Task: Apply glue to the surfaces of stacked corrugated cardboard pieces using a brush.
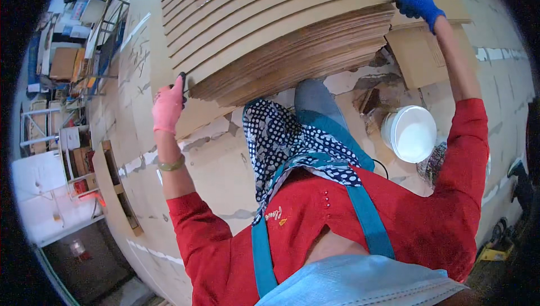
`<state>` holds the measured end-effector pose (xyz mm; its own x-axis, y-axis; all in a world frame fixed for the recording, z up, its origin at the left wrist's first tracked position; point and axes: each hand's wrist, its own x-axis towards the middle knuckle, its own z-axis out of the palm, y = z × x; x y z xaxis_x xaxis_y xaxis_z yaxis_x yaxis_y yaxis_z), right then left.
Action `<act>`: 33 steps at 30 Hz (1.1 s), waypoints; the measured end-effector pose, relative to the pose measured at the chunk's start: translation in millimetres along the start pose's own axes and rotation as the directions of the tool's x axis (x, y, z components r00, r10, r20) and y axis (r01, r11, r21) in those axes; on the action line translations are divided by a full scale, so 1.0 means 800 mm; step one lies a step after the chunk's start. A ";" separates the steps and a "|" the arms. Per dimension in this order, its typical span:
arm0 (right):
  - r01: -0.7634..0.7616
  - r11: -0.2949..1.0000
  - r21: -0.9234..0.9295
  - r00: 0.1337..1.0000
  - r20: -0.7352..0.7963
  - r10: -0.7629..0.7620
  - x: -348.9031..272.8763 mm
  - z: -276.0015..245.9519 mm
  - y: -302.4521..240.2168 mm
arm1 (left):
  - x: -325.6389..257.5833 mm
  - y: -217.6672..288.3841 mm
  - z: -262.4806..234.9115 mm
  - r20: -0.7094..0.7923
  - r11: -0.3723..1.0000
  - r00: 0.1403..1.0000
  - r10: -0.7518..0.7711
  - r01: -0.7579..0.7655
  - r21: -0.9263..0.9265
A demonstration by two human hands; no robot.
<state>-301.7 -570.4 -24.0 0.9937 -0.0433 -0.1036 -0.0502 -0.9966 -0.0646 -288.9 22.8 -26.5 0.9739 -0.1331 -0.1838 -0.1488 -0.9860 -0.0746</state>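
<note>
A tall stack of brown cardboard sheets (292, 53) lies in front of my legs, its upper sheets fanned so the edges step back in rows. My left hand (168, 108), in a pink glove with dark fingertips, is closed at the near left corner of the stack. Its thumb points up; the fingertips' exact hold is partly hidden. At the right edge, my right hand (415, 1) in a blue glove grips the sheets. Its thumb lies over the top and the other fingers curl at the side.
A white bucket (409, 133) stands on the cardboard-covered floor, right of my legs. Flat cardboard (417, 53) lies beyond it, beside the stack. Metal racks (109, 39) and boxes (64, 63) line the far left. A yellow-and-black object (495, 252) sits at the lower right.
</note>
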 end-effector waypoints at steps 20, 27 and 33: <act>-0.108 0.989 0.099 0.679 -0.720 0.146 0.083 0.163 0.036 | 0.061 0.070 0.065 -0.411 0.720 0.652 -0.637 0.311 -0.621; 0.000 0.828 0.561 0.634 -0.640 0.434 0.078 0.117 -0.019 | 0.078 0.047 0.087 -0.499 0.760 0.591 -0.633 0.353 -0.546; -0.225 0.761 0.608 0.689 -0.453 0.565 0.052 0.082 -0.037 | 0.077 0.064 0.079 -0.553 0.770 0.548 -0.628 0.335 -0.543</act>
<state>-265.8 -538.4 -91.7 0.7022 -0.6248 0.3414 -0.3226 -0.7067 -0.6297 -247.6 -29.4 -103.7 0.7215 0.4915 0.4878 0.3050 -0.8580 0.4134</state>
